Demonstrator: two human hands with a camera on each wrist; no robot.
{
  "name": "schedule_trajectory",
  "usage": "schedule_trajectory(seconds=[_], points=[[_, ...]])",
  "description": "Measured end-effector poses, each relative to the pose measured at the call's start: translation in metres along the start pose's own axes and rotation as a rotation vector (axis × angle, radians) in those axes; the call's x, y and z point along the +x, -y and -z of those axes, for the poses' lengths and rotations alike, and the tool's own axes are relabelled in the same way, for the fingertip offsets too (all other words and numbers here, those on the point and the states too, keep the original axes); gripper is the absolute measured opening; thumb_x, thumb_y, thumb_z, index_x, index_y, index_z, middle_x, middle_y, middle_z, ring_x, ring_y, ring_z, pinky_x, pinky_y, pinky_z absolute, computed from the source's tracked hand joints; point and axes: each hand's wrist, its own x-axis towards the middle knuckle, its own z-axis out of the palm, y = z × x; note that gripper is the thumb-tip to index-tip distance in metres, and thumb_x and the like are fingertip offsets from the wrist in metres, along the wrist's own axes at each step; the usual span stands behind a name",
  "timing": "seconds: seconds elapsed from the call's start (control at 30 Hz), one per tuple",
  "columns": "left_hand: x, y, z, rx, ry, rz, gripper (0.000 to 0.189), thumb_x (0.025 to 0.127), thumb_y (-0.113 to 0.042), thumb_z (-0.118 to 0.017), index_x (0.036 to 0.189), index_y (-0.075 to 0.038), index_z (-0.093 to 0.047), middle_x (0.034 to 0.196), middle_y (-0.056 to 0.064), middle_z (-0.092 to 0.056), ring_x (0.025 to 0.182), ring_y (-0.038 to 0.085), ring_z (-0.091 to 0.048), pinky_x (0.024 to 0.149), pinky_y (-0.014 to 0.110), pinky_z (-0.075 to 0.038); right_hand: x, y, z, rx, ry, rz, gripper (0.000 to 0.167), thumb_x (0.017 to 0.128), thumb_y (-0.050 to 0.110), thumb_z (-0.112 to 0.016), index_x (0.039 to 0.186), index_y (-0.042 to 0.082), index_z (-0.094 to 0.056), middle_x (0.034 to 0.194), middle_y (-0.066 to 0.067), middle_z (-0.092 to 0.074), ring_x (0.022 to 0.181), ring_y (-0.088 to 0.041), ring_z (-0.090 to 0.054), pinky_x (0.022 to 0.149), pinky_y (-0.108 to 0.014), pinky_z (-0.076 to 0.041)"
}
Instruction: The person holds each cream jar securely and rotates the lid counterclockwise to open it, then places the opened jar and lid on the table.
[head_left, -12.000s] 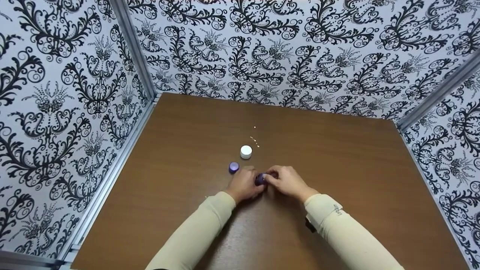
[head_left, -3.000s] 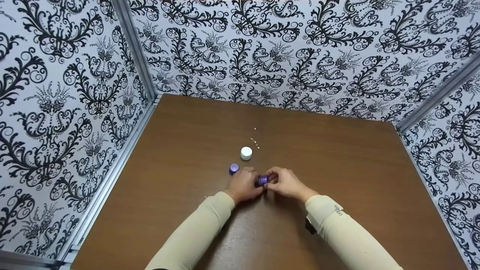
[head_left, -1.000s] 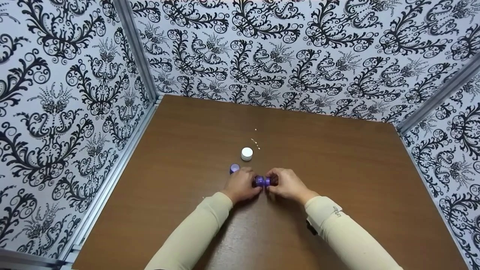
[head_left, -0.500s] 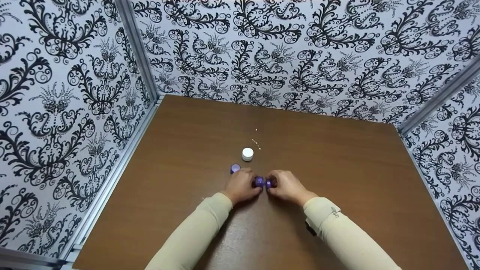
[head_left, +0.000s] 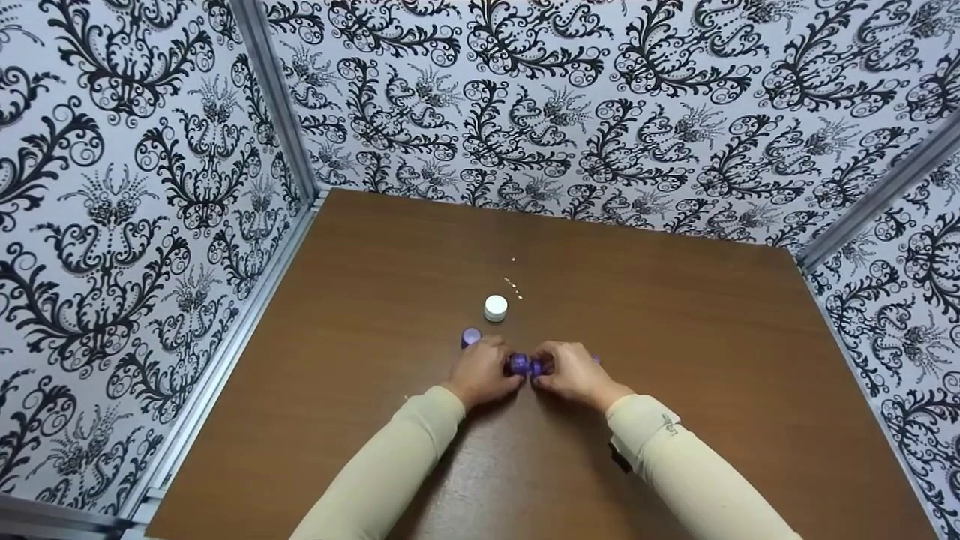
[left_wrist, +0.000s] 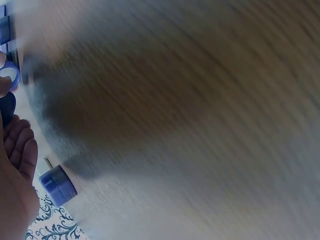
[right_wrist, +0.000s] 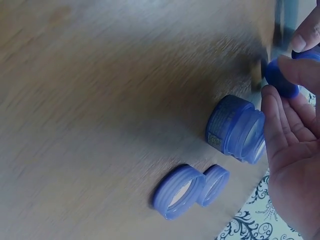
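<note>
In the head view my left hand (head_left: 484, 373) grips a small purple jar (head_left: 519, 364), its purple end facing my other hand. Opposite it, my right hand (head_left: 571, 373) pinches a round purple lid (head_left: 535, 367) between thumb and fingers, right at the jar's end. The right wrist view shows the lid's flat dark face (left_wrist: 7, 107) only partly matched by a dark disc at the left wrist view's edge. Under my right hand, an open purple jar (right_wrist: 237, 129) with a threaded neck sits on the table, beside two ring-like purple lids (right_wrist: 179, 192).
A white-topped jar (head_left: 495, 308) stands beyond my hands. Another purple-topped jar (head_left: 471, 337) is just behind my left hand. Small pale specks (head_left: 513, 285) dot the brown table (head_left: 675, 300). Patterned walls (head_left: 540, 112) enclose its back and sides.
My hands have held nearly the same spot. The purple pieces parted about a second ago and are now close together. A purple bit has appeared just right of my right hand.
</note>
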Motion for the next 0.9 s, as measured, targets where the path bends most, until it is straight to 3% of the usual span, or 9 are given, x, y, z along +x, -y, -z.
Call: schedule_trajectory(seconds=[0.3, 0.6, 0.9], points=[[0.0000, 0.0012, -0.0003, -0.008, -0.003, -0.005, 0.032, 0.077, -0.036, -0.077, 0.091, -0.009, -0.072, 0.089, 0.001, -0.062, 0.083, 0.020, -0.062, 0.079, 0.036, -0.051, -0.0022, 0.0003, 0.0006, -0.018, 0.006, -0.007, 0.034, 0.076, 0.006, -0.080, 0.108, 0.002, -0.070, 0.096, -0.005, -0.071, 0.083, -0.017, -0.068, 0.072, -0.034, -0.055], [-0.0008, 0.0002, 0.0004, -0.011, -0.009, -0.012, 0.028, 0.077, -0.036, -0.078, 0.087, -0.010, -0.071, 0.083, -0.002, -0.059, 0.079, 0.020, -0.061, 0.077, 0.035, -0.050, -0.0027, -0.0002, -0.0003, -0.176, -0.019, -0.005, 0.035, 0.073, 0.015, -0.081, 0.107, 0.010, -0.074, 0.092, 0.004, -0.070, 0.080, -0.014, -0.062, 0.070, -0.036, -0.051], [-0.0008, 0.0008, -0.0008, -0.026, -0.018, -0.023, 0.028, 0.077, -0.035, -0.078, 0.086, -0.010, -0.070, 0.083, -0.001, -0.059, 0.078, 0.020, -0.061, 0.076, 0.036, -0.051, -0.0056, 0.0007, 0.0013, -0.197, -0.024, -0.016, 0.031, 0.073, 0.016, -0.082, 0.102, 0.009, -0.074, 0.092, 0.000, -0.068, 0.078, -0.015, -0.060, 0.071, -0.039, -0.051]])
